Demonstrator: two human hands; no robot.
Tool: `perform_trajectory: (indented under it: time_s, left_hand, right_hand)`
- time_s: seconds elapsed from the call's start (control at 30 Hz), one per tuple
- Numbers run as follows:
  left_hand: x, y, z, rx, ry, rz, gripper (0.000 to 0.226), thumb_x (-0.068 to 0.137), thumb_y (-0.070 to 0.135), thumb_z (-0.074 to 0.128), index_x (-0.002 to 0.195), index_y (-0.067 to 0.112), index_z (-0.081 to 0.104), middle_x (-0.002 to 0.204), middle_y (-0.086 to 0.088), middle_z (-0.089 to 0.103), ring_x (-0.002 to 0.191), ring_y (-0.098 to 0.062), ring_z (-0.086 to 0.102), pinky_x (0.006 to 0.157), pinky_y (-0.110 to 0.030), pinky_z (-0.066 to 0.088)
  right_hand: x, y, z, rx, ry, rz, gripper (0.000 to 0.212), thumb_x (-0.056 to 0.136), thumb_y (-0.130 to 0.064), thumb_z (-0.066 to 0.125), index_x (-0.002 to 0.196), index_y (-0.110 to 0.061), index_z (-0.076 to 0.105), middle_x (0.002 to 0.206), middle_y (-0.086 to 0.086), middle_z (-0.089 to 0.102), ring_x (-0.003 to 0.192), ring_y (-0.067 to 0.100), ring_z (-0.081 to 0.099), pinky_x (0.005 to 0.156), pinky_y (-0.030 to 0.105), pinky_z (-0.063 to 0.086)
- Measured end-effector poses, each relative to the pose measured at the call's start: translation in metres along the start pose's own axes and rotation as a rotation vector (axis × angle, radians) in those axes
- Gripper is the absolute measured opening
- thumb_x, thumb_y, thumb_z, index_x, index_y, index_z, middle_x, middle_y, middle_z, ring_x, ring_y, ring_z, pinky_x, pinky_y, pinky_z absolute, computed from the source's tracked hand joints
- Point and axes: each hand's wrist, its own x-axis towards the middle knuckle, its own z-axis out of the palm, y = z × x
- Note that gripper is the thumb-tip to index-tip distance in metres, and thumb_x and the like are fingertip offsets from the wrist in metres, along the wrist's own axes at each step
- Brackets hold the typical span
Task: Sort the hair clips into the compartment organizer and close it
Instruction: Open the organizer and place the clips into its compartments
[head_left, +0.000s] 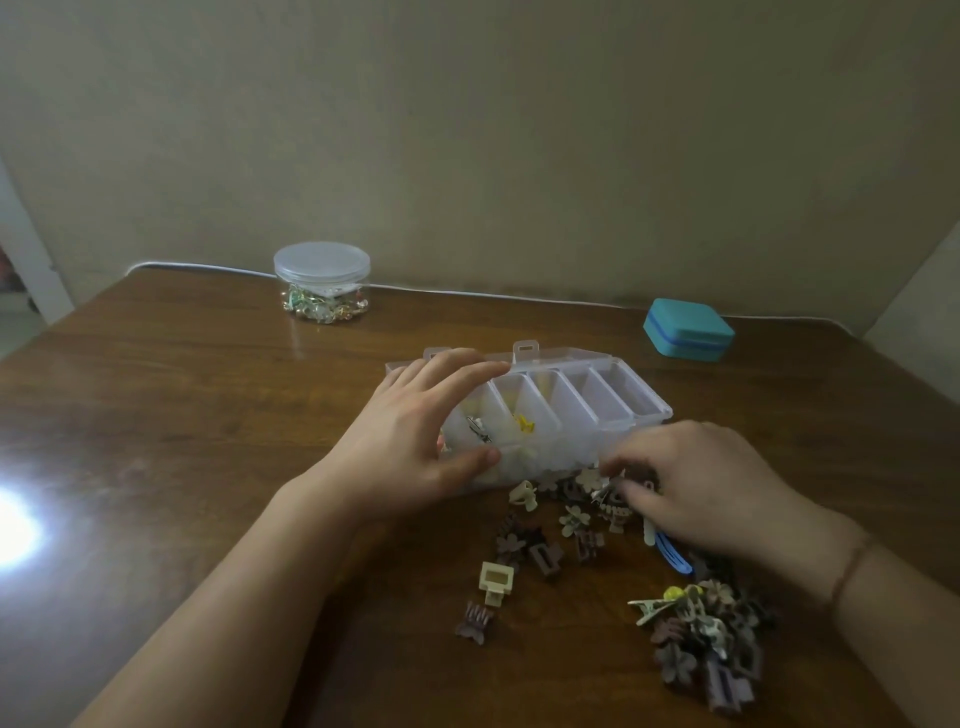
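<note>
The clear organizer (582, 410) sits open near the middle of the tabletop (182, 415), its lid tipped back toward the far edge. The left hand (415, 441) grips the organizer's left end, fingers over the far side and thumb on the near wall. A yellow clip (523, 423) lies in one compartment, a dark one beside it. The right hand (696, 483) rests just in front of the organizer's right end, fingers curled down into the loose clips (576, 519); whether it grips one I cannot tell. More clips (701, 644) are heaped toward the near right edge. A lidded jar (322, 280) and a teal case (688, 330) stand along the far edge.
</note>
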Motion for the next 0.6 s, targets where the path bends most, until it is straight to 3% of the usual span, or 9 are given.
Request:
perform_trajectory:
  time_s: [0.07, 0.3, 0.47, 0.6]
  left_hand:
    - [0.0, 0.0, 0.001, 0.001, 0.003, 0.003, 0.069, 0.083, 0.062, 0.051, 0.146, 0.039, 0.036, 0.148, 0.014, 0.036, 0.134, -0.01, 0.034, 0.109, -0.04, 0.032]
    - [0.0, -0.001, 0.002, 0.005, 0.004, 0.005, 0.068, 0.083, 0.062, 0.052, 0.146, 0.04, 0.036, 0.148, 0.015, 0.036, 0.134, -0.009, 0.034, 0.108, -0.038, 0.031]
    - [0.001, 0.0, 0.001, 0.0, -0.001, 0.004, 0.069, 0.083, 0.063, 0.05, 0.146, 0.04, 0.035, 0.149, 0.016, 0.035, 0.135, -0.008, 0.033, 0.108, -0.038, 0.031]
    - [0.001, 0.001, 0.001, -0.008, -0.005, 0.0, 0.069, 0.083, 0.062, 0.051, 0.146, 0.04, 0.035, 0.148, 0.015, 0.036, 0.135, -0.01, 0.034, 0.11, -0.041, 0.032]
  right_hand:
    - [-0.002, 0.0, 0.006, -0.05, -0.031, -0.041, 0.025, 0.093, -0.039, 0.054, 0.117, -0.041, 0.059, 0.107, -0.02, 0.065, 0.096, 0.002, 0.061, 0.082, 0.03, 0.054]
    - [-0.009, -0.003, 0.004, -0.077, -0.093, -0.121, 0.037, 0.093, -0.027, 0.057, 0.123, -0.045, 0.049, 0.119, -0.022, 0.061, 0.106, 0.003, 0.058, 0.088, 0.031, 0.051]
    - [-0.004, 0.0, 0.004, -0.035, -0.076, -0.121, 0.036, 0.092, -0.024, 0.059, 0.12, -0.046, 0.052, 0.111, -0.023, 0.064, 0.103, -0.002, 0.059, 0.089, 0.029, 0.051]
    - [-0.003, 0.001, -0.008, 0.135, -0.052, -0.052, 0.026, 0.088, -0.029, 0.065, 0.1, -0.05, 0.055, 0.098, -0.024, 0.064, 0.092, -0.003, 0.06, 0.085, 0.029, 0.053]
